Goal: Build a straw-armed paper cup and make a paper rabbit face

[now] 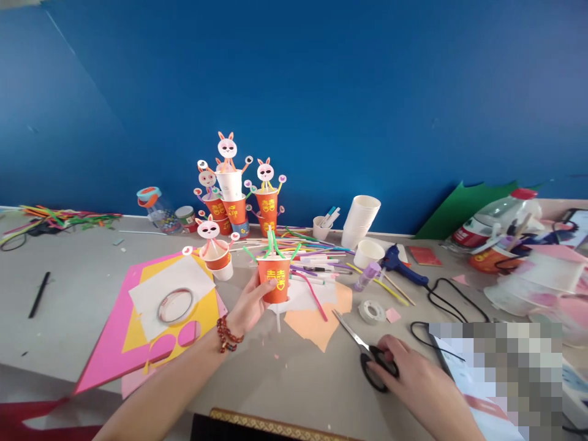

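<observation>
My left hand (pixel 252 301) is wrapped round a red paper cup (pixel 281 289) with yellow characters, held upright above the table. Green pipe cleaners (pixel 272 245) stick up out of its top, and a pale stick shows below its base. Over to the right, my right hand (pixel 411 370) has its fingers at the black handles of a pair of scissors (pixel 362 348). The blades lie on the table, pointing up and left. Between the hands lies a torn piece of orange paper (pixel 319 323). A roll of clear tape (pixel 371 312) rests just beyond the scissors.
Paper cups with rabbit faces (pixel 227 148) stand stacked along the blue wall. Pink and yellow sheets (pixel 114 334) lie at left with a tape ring (pixel 175 305). A blue glue gun (pixel 404 266), a purple glue stick (pixel 366 277), white cups (pixel 361 217) and a bottle (pixel 489 220) sit right.
</observation>
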`<state>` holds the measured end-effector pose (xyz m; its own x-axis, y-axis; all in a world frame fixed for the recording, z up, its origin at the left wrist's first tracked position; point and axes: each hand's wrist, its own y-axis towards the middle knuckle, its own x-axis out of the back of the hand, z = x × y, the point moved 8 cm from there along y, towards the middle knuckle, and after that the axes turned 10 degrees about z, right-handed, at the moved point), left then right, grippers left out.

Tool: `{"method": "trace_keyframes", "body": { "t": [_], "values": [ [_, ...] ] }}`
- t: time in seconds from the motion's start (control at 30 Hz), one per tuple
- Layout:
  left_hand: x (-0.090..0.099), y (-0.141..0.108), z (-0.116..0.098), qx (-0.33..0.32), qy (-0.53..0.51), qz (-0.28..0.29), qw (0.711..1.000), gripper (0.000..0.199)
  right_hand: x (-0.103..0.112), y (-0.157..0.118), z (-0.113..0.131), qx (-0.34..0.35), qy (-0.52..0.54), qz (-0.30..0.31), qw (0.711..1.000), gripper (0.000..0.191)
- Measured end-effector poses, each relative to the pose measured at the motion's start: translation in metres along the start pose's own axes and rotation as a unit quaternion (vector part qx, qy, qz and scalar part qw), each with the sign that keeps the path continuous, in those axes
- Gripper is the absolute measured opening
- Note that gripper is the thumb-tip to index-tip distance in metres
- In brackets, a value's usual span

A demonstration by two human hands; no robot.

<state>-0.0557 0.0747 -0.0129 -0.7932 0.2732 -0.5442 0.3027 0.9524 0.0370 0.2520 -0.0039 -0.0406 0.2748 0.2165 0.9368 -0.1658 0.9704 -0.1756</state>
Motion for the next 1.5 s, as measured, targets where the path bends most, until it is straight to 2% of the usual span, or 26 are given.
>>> {"method": "trace_keyframes", "body": {
  "t": [0.17, 0.27, 0.33, 0.43, 0.53, 0.6, 0.73, 0.83, 0.93, 1.07, 1.27, 1.5],
  "values": [
    [0.002, 0.001, -0.001, 0.003, 0.008, -0.009, 1.000, 0.058, 0.004, 0.000, 0.005, -0.022, -0.080, 0.046, 0.995, 0.014],
    [0.003, 0.001, -0.003, 0.001, 0.004, -0.011, 1.000, 0.059, 0.010, 0.002, 0.008, -0.008, -0.092, 0.051, 0.994, 0.008],
    [0.003, 0.000, -0.004, 0.001, 0.002, -0.009, 1.000, 0.057, 0.014, 0.004, 0.004, -0.023, -0.073, 0.073, 0.994, 0.006],
    [0.000, 0.001, -0.005, 0.007, 0.010, 0.001, 1.000, 0.052, 0.014, 0.007, -0.001, -0.028, 0.081, 0.151, 0.985, 0.006],
    [-0.003, 0.001, -0.007, 0.013, 0.028, 0.007, 0.999, 0.050, 0.011, 0.009, 0.017, 0.023, 0.293, 0.223, 0.929, 0.009],
    [-0.008, 0.002, -0.008, 0.014, 0.035, 0.015, 0.999, 0.051, 0.012, 0.013, 0.035, 0.051, 0.332, 0.231, 0.913, 0.012],
    [-0.021, 0.003, -0.012, 0.013, 0.034, 0.035, 0.999, 0.055, 0.014, 0.026, 0.077, 0.105, 0.206, 0.220, 0.948, 0.021],
    [-0.030, 0.001, -0.014, 0.013, 0.026, 0.042, 0.999, 0.054, 0.016, 0.035, 0.101, 0.131, 0.147, 0.224, 0.954, 0.027],
    [-0.034, -0.001, -0.013, 0.023, 0.020, 0.041, 0.999, 0.052, 0.019, 0.040, 0.114, 0.150, 0.134, 0.223, 0.954, 0.029],
    [-0.037, -0.003, -0.011, 0.035, 0.016, 0.041, 0.998, 0.052, 0.024, 0.042, 0.122, 0.164, 0.128, 0.223, 0.953, 0.026],
    [-0.044, -0.003, -0.012, 0.030, 0.025, 0.077, 0.996, 0.047, 0.028, 0.041, 0.124, 0.178, 0.125, 0.214, 0.952, 0.024],
    [-0.048, -0.003, -0.012, 0.046, 0.032, 0.089, 0.994, 0.050, 0.028, 0.043, 0.124, 0.190, 0.123, 0.224, 0.948, 0.031]
  ]
}}
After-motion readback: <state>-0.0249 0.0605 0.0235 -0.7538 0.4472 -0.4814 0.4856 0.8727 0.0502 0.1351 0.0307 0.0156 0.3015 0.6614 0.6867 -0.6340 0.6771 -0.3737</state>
